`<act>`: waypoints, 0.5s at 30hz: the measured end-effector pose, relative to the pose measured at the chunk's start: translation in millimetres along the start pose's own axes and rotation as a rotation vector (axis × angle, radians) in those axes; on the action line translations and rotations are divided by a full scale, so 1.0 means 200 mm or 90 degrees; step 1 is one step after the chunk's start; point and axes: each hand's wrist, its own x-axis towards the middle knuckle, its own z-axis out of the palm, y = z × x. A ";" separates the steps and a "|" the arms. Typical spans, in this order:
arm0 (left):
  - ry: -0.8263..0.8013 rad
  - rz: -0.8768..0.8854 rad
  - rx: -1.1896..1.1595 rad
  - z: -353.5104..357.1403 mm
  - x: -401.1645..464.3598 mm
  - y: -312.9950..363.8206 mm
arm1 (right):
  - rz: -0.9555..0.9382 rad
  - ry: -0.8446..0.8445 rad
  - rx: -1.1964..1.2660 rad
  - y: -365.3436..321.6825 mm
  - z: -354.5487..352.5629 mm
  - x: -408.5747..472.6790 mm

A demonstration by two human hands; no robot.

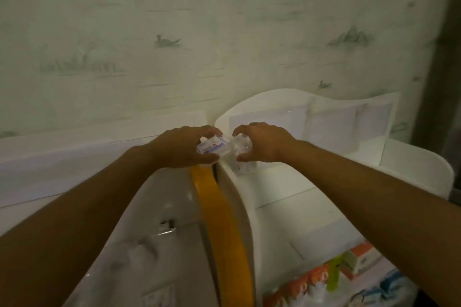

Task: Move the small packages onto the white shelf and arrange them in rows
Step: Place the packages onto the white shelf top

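White plastic makes up the tiered shelf (287, 107) on the right of the scene, its curved side wall rising against a pale wallpapered wall (174, 32) printed with faint grey mountains and boats. Both hands meet above the shelf's near left edge. The left hand (182, 148) has its fingers and thumb curled round a small package (212, 146), a flat white packet with blue and red print; its long axis runs left to right, tilted so the right end sits slightly farther and higher, pointing toward the other hand. The right hand (262, 143) pinches crinkled clear plastic wrap (240, 154) between curled fingers above and thumb below; the wrap hangs down just beside the shelf wall and touches the package's right end. Whether the wrap still encloses part of the package cannot be told in the blur. Between the forearms, a yellow-orange strip (219, 219) runs from near to far alongside the shelf. On a lower, nearer tier at the bottom right lie colourful boxes (349, 266) in orange, green and blue, blurred.
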 end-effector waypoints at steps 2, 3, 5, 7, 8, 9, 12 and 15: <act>-0.013 -0.005 0.014 0.05 0.13 0.10 | 0.009 -0.005 0.009 0.17 -0.02 0.00; -0.019 -0.002 0.027 0.07 0.19 0.16 | 0.012 -0.009 0.017 0.26 -0.02 0.00; -0.023 0.010 0.032 0.14 0.31 0.26 | 0.013 -0.018 0.031 0.43 -0.02 -0.01; -0.028 0.020 0.020 0.22 0.41 0.34 | 0.016 -0.030 0.032 0.59 0.00 -0.04; -0.035 0.023 0.023 0.26 0.45 0.37 | 0.020 -0.042 0.030 0.67 0.01 -0.05; -0.040 0.024 0.029 0.30 0.49 0.41 | 0.023 -0.057 0.027 0.75 0.03 -0.06; -0.056 0.035 0.041 0.42 0.60 0.52 | 0.034 -0.084 0.029 0.95 0.07 -0.10; -0.106 0.044 0.059 0.53 0.71 0.63 | 0.046 -0.099 0.046 1.09 0.12 -0.14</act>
